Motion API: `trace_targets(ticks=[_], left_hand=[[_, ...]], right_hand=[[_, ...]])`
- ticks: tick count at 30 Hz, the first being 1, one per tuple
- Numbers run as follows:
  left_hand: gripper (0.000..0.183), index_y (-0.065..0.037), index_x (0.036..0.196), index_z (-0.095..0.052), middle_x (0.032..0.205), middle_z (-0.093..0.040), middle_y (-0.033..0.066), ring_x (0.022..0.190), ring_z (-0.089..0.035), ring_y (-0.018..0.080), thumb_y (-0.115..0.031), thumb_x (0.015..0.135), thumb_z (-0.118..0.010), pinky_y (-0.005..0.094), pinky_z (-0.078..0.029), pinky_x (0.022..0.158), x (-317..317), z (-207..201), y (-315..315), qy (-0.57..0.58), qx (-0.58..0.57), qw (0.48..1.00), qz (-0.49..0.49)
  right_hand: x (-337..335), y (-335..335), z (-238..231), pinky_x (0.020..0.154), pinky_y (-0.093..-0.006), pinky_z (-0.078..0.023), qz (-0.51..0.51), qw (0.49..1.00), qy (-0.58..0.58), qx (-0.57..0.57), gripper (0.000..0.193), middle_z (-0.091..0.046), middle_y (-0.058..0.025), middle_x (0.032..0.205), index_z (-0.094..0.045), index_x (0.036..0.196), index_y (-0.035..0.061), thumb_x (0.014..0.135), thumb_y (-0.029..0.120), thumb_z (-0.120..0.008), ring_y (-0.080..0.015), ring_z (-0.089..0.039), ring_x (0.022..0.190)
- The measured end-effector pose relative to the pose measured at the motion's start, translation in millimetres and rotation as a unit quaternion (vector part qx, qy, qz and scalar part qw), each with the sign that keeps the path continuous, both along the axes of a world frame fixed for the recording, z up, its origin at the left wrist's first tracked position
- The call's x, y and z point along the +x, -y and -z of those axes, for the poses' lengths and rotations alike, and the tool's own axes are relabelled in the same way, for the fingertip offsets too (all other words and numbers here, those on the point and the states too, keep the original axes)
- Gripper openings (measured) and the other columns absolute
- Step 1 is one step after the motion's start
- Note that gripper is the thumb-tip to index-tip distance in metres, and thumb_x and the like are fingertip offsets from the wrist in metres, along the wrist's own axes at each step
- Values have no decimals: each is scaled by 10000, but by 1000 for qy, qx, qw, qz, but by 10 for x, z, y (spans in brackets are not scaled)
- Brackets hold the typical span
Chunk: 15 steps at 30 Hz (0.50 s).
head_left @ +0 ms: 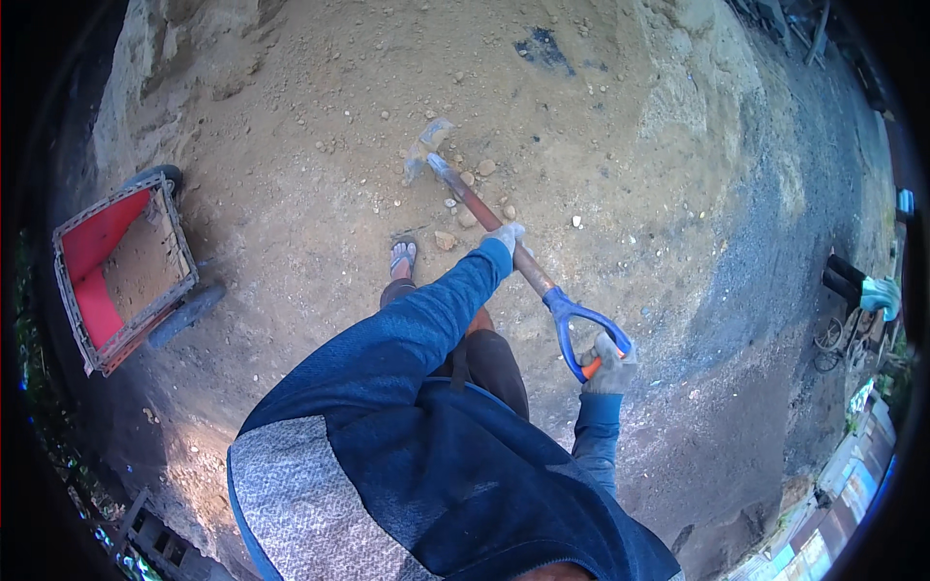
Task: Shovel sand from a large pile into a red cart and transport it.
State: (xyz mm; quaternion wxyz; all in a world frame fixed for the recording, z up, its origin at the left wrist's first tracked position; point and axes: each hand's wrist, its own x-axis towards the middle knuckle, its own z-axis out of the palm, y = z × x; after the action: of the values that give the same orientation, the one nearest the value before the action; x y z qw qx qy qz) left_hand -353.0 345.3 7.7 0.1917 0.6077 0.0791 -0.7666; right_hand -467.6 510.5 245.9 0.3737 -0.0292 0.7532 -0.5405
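A shovel with a brown shaft slants across the space before me, its metal blade at the far end by the sandy ground. My gloved left hand is wrapped round the middle of the shaft. At the near end, my gloved right hand grips the blue and orange D-shaped handle. Several stones lie beside and below the blade. The blade looks dusty, and whether it touches the soil I cannot tell.
To the left stands a wheeled cart with a red lining and soil inside. My sandalled foot is near the stones. Steep earth banks rise at the far left. A person and a bicycle are at the far right.
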Motion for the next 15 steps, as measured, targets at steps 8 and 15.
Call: trace_targets(ticks=[8,15], left_hand=[[187,-60,770,-533,661,-539,126,563,-561,279,-237,754,-594,459,-476,536,959,432,269,66,-18,917,392],[280,-8,849,-597,779,-607,129,729,-609,248,-275,814,-519,330,-480,650,923,815,-789,28,-145,769,622]], right_hand=[[1834,-136,232,499,-329,-503,188,938,279,-85,132,-541,-58,660,-536,853,20,770,66,-627,-199,-558,528],[2067,-703,-429,525,-366,-502,221,950,217,-29,117,-543,-59,630,-557,826,24,798,116,-624,-202,-546,525]])
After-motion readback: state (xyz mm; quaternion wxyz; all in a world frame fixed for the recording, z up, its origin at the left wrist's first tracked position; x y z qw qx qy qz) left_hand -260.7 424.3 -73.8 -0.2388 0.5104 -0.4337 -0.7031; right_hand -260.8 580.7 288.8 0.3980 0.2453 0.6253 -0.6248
